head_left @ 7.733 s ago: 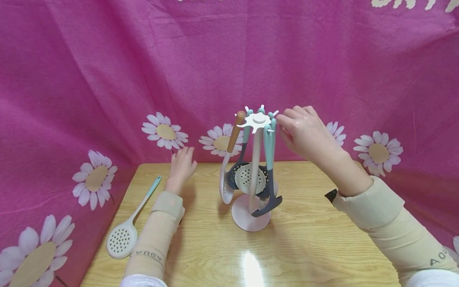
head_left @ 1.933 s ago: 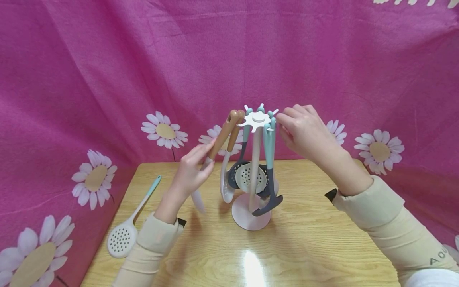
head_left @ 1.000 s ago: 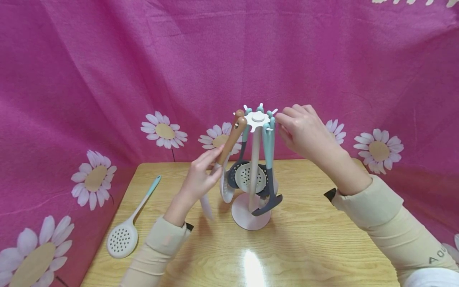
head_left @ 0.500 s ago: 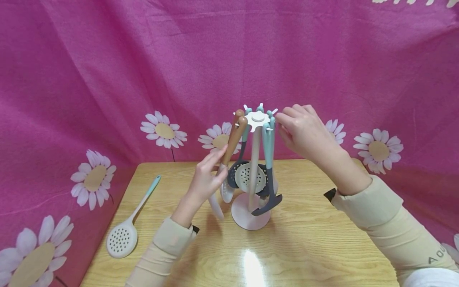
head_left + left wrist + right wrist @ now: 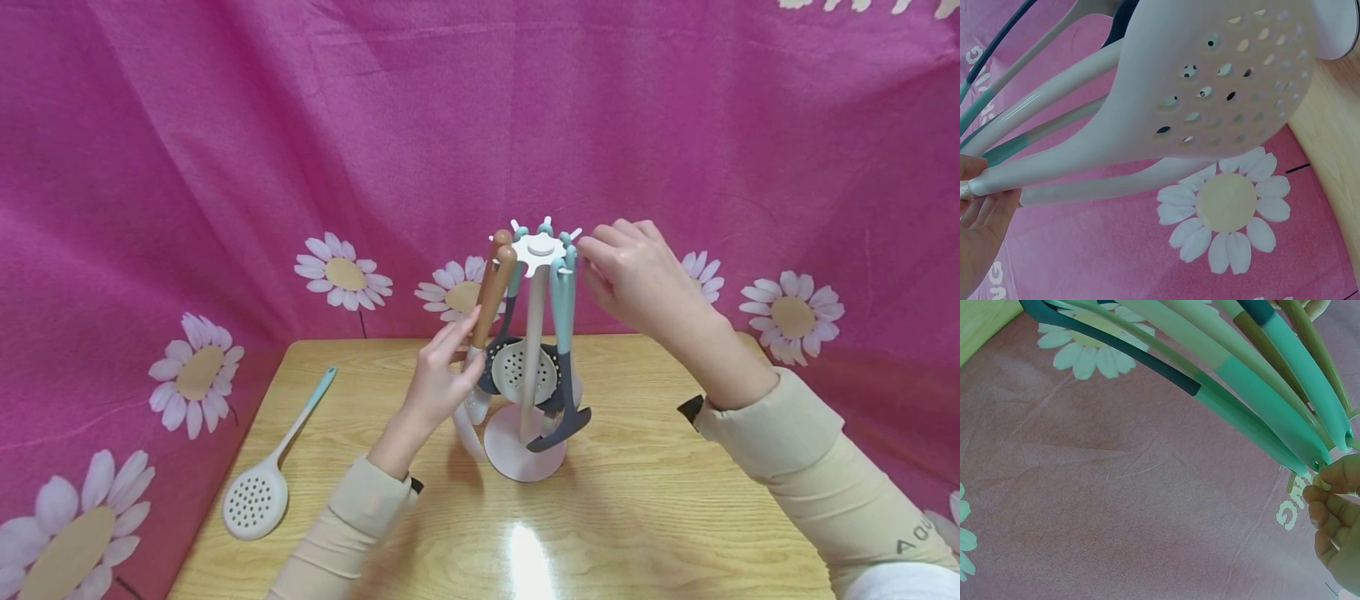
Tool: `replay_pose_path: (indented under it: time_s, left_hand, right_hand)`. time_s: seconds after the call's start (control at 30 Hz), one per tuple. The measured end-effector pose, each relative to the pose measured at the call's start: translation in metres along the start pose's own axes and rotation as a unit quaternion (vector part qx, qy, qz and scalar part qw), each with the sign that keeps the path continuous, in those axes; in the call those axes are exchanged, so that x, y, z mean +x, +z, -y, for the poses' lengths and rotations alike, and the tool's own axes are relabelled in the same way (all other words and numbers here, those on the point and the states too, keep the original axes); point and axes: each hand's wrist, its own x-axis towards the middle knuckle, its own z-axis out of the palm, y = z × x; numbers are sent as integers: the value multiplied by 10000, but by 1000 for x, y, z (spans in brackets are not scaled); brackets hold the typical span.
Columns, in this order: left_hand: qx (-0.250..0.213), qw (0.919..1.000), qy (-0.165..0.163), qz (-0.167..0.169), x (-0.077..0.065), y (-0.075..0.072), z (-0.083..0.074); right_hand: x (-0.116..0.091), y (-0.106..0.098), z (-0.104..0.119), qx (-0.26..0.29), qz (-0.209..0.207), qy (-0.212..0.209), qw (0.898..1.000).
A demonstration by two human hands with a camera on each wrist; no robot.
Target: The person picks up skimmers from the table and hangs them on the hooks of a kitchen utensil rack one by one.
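My left hand (image 5: 442, 375) pinches a brown-handled white skimmer (image 5: 495, 292) low on its handle, near the neck. The handle's top is at a hook of the white utensil rack (image 5: 525, 458). In the left wrist view the perforated skimmer head (image 5: 1229, 81) fills the upper middle, thumb and fingers around its neck. A second brown-handled white utensil (image 5: 502, 237) hangs just behind, mostly covered. On the rack's other side my right hand (image 5: 633, 271) pinches a hook tip between thumb and finger, beside the teal handles (image 5: 1266, 406) in the right wrist view.
Several teal-handled utensils with dark or pale heads hang round the rack, including one with a dark curved head (image 5: 562, 429) at the front. Another white skimmer (image 5: 255, 502) with a teal handle lies on the wooden table (image 5: 637, 500) at left. A pink daisy cloth (image 5: 450, 125) hangs behind.
My left hand, empty at first, took up the brown-handled skimmer and brought it right to the rack's hook. Lately its head swung further right, handle steeper. My right hand stayed at the rack.
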Motion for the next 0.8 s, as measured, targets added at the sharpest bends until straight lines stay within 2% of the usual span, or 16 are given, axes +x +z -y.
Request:
replay_pose_path:
  time_s: [0.6,0.8]
  left_hand:
    - [182,9994,-273,115,-3,8,-1]
    - [108,9995,-283,75,-3,11,0]
  right_hand:
    - [0,2,-1,22,-73,-63,10000]
    - [0,2,-1,12,-68,-47,10000]
